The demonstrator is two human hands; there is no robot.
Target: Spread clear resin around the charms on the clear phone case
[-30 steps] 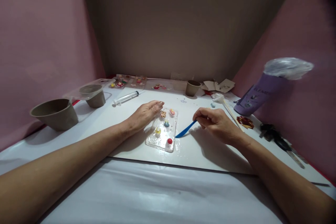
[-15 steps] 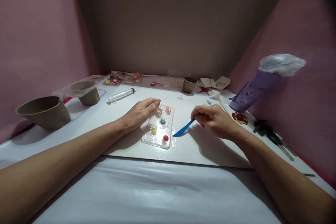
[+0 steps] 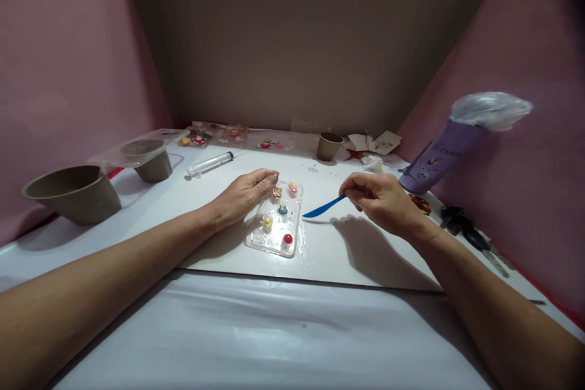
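Observation:
A clear, glossy rectangular case (image 3: 274, 244) lies on the white board, with several small charms on it, among them a red ball (image 3: 287, 239), a blue one (image 3: 283, 209) and a yellow one (image 3: 266, 221). My left hand (image 3: 247, 195) rests along the case's upper left edge, fingers together, touching it near the top corner. Right of the case, my right hand (image 3: 372, 195) pinches a blue plastic knife (image 3: 323, 207) by its end. The blade points left, and its tip is close to the case's right edge.
Two grey-brown cups (image 3: 77, 198) are at the left, the farther one under a clear lid. A syringe (image 3: 211, 164) lies behind my left hand. Another cup (image 3: 329, 147) and charm packs (image 3: 201, 134) line the back. A purple container (image 3: 443, 155) and black-handled tools (image 3: 475, 237) are at the right.
My right hand has moved up and slightly right, lifting the blue knife, whose blade now lies at a flatter angle. My left hand stays by the case.

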